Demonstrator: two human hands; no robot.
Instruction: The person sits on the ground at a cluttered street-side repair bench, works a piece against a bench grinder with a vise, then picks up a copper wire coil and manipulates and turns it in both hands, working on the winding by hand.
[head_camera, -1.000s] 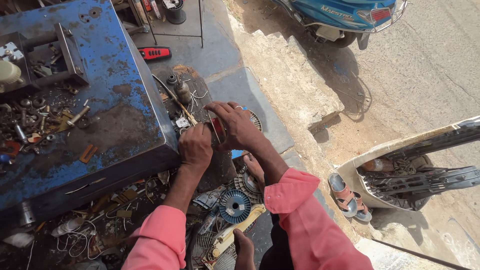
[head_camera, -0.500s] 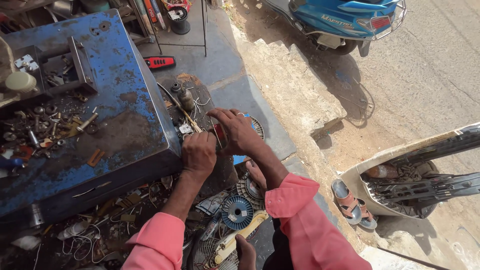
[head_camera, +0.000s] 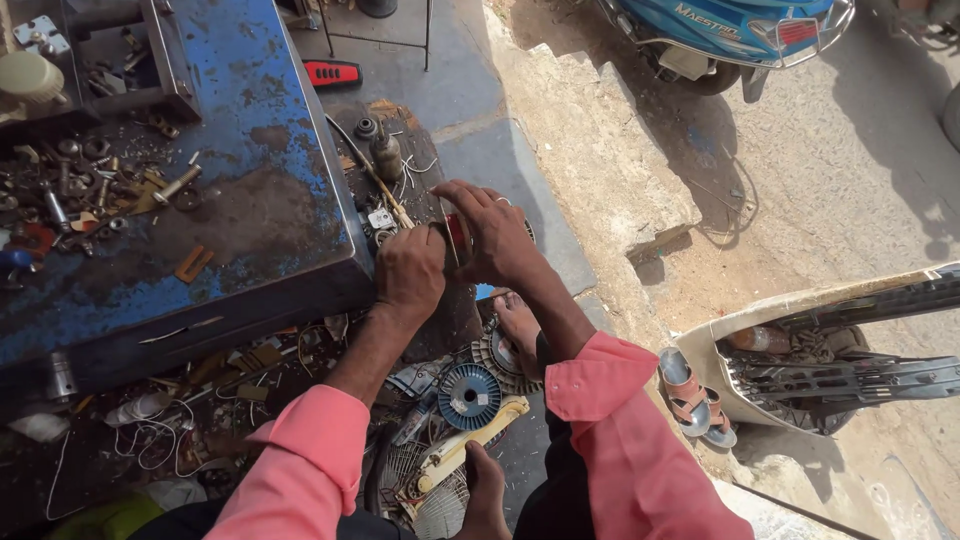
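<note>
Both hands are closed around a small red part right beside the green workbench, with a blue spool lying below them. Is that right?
Not quite: the workbench is blue, worn and rusty, not green. The head view shows it. The rest holds: the left hand and right hand grip a small red part, and a blue spool lies below.

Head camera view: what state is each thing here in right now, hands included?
Left hand: closed in a fist around a small part.
Right hand: fingers curled over the red-banded part, touching the left hand.
Blue workbench: worn, rusty, strewn with bolts.
Blue spool: lying flat on the ground.
Sandals: off, lying empty by the white panel.
Blue scooter: parked.
</note>
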